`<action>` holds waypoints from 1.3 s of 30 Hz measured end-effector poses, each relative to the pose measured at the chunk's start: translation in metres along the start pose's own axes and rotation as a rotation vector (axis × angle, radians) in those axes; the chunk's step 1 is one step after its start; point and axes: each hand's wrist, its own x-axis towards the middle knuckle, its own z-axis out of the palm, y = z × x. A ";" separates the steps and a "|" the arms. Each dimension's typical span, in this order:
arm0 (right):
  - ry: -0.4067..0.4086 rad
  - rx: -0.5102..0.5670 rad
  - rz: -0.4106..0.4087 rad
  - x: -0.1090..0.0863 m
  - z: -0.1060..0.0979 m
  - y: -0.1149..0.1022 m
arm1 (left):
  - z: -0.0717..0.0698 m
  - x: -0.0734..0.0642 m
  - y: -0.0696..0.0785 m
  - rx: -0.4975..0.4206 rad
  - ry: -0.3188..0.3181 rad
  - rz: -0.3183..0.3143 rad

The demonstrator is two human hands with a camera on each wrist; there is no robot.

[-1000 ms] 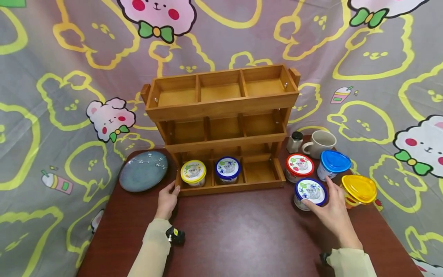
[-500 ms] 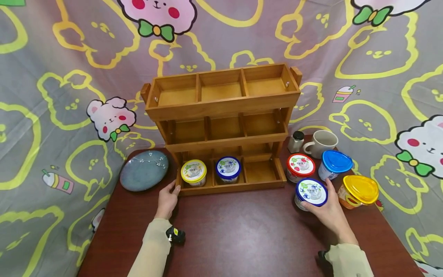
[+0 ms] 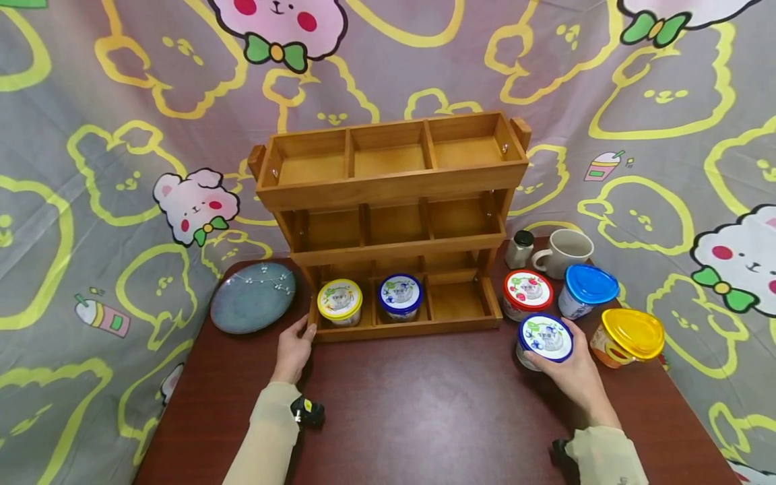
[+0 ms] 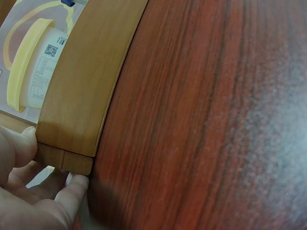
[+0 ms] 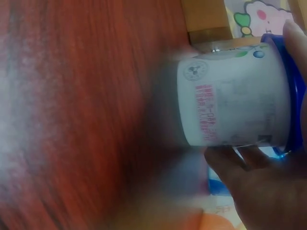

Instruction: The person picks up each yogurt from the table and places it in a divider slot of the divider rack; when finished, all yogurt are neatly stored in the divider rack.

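Note:
My left hand (image 3: 294, 353) grips the lower left front corner of a three-tier wooden rack (image 3: 394, 254); in the left wrist view the thumb lies at its edge and the fingers (image 4: 72, 196) curl round the end. On the bottom tier a yellow-lidded tub (image 3: 340, 302) stands in the left compartment and a blue-lidded tub (image 3: 400, 296) in the middle one. Right of the rack, my right hand (image 3: 576, 372) holds another round tub with a dark blue lid (image 3: 545, 338), thumb and fingers on opposite sides. Whether its base touches the table I cannot tell.
Close to the held tub stand a red-lidded tub (image 3: 527, 294), a blue-lidded container (image 3: 587, 289) and a yellow-lidded container (image 3: 628, 335). Behind them are a beige mug (image 3: 565, 252) and a black-capped jar (image 3: 519, 249). A blue-grey plate (image 3: 253, 300) lies left of the rack.
My right hand has shifted slightly left and closed in around the blue-lidded tub, its fingers moving off the blue and yellow containers. The left hand stays on the rack corner.

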 end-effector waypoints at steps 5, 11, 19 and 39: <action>0.040 0.030 -0.026 0.001 0.002 0.004 | 0.000 0.000 -0.001 -0.005 0.000 -0.004; 0.071 0.063 -0.058 0.002 0.006 0.010 | 0.000 0.002 -0.003 -0.013 -0.007 0.001; 0.085 0.065 -0.064 0.003 0.008 0.013 | -0.001 0.003 -0.004 -0.015 -0.012 -0.004; 0.094 0.069 -0.060 0.004 0.009 0.014 | 0.001 0.001 -0.002 -0.011 -0.004 -0.002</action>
